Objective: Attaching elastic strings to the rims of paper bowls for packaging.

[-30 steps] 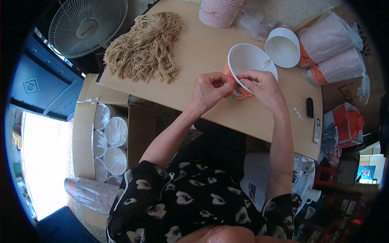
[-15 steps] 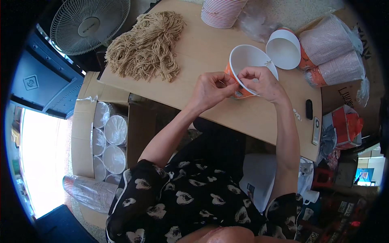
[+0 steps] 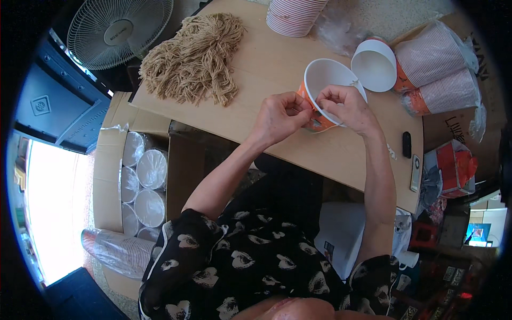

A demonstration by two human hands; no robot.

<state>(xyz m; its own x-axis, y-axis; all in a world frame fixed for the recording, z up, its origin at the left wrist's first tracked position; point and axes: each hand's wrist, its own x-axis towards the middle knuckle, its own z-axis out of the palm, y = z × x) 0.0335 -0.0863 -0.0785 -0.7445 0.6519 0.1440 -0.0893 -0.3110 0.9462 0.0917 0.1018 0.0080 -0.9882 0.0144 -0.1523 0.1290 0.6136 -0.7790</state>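
A white paper bucket [image 3: 326, 70] with an orange printed outside lies tilted on the table, its mouth toward me. At its left rim my left hand [image 3: 282, 117] has thumb and forefinger pinched together against the orange side. My right hand [image 3: 349, 109] reaches over the near rim, fingertips bent together just inside the wall. Both hands are closed and almost meet; whatever small thing lies between the fingertips is too small to make out. A short pale strand [image 3: 354, 82] shows at the bucket's right inner rim.
A heap of beige cords [image 3: 192, 58] lies at the table's far left. Another white bucket [image 3: 373, 66], a bucket stack [image 3: 295, 16] and bagged stacks [image 3: 448, 93] stand at far right. A black object [image 3: 407, 144] lies near the right edge. A carton [image 3: 109, 176] of wrapped buckets stands left.
My right hand has shifted slightly, its fingers curling closer together at the rim. The left hand stays pinched in nearly the same place, and the bucket has barely moved.
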